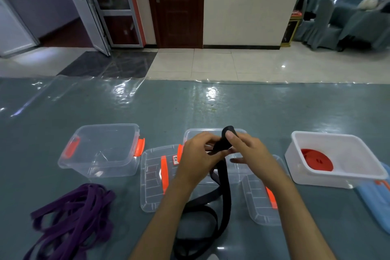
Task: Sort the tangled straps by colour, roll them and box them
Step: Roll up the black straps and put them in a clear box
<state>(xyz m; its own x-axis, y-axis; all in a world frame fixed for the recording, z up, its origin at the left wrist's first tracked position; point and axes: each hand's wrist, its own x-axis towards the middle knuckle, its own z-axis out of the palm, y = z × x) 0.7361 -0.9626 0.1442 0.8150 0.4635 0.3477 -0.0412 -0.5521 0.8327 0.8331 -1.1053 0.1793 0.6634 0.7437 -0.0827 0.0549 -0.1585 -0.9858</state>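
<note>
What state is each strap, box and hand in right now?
black strap: partly rolled, rest trailing loose
purple strap: loose heap on the table
red strap: rolled, in the white box
left clear box: open, holds nothing
left hand: grips the black strap
right hand: pinches the roll

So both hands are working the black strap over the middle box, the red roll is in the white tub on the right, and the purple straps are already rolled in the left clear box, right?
Not quite. The purple straps are not rolled or boxed: the head view shows them in a loose tangle on the table in front of the left clear box, which holds nothing. The rest stands: left hand and right hand hold the black strap; the red roll sits in the white tub.
</note>
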